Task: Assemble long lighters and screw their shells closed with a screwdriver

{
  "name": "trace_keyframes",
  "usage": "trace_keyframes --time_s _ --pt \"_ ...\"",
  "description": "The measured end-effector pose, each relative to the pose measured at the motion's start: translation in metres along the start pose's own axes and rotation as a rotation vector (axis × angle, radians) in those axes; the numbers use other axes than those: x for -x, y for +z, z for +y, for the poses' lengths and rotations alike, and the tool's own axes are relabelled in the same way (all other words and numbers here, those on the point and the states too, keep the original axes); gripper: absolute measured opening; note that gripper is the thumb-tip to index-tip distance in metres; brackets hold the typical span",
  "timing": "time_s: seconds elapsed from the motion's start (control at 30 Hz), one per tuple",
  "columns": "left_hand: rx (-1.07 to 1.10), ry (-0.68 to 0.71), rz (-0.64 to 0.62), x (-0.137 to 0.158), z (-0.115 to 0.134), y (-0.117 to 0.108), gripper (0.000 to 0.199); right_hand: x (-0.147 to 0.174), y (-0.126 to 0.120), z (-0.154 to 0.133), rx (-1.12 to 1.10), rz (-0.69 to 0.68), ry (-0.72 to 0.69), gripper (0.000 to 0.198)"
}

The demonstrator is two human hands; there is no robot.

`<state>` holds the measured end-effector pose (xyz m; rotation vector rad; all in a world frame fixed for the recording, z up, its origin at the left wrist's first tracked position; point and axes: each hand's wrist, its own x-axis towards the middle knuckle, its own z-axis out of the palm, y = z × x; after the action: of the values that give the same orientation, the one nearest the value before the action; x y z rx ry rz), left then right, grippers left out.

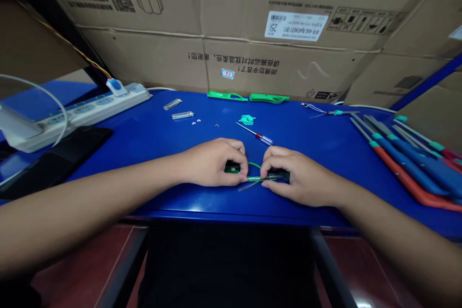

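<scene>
My left hand (218, 163) is closed, thumb and fingers pinching the left part of a green lighter casing (254, 179) near the table's front edge. The right end is in the closed fingers of my right hand (298, 175). Fingers hide much of the casing; a dark part shows under my right hand. A thin pale strip, blurred, sticks out below it. Just beyond my hands lies a screwdriver (260, 137) with a clear and red handle. Farther back are small teal plastic pieces (247, 119) and two green casing halves (227, 96), (269, 98).
Two clear lighter tanks (182, 115), (172, 104) and tiny bits lie back left. A power strip (79, 108) and a black flat object (57, 156) occupy the left. Several long lighters (407, 159) are piled right, near thin wires (325, 111). Cardboard (231, 9) stands behind.
</scene>
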<state>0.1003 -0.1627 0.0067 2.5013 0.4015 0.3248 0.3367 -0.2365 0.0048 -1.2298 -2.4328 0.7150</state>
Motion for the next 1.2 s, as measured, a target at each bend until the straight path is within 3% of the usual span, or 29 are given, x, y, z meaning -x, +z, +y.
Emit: trace_keyframes --time_s 0.37,0.6,1.2 --pt "-0.117 -0.007 0.012 0.004 0.006 0.003 0.009 0.005 -0.001 0.0 0.139 -0.039 -0.137 0.008" --pt "-0.207 -0.006 0.029 0.006 0.01 0.006 0.008 0.0 0.011 -0.006 0.14 0.102 -0.074 0.011" --pt "-0.144 -0.014 -0.001 0.005 0.009 0.007 0.015 -0.01 0.013 -0.02 0.08 0.01 0.116 0.013"
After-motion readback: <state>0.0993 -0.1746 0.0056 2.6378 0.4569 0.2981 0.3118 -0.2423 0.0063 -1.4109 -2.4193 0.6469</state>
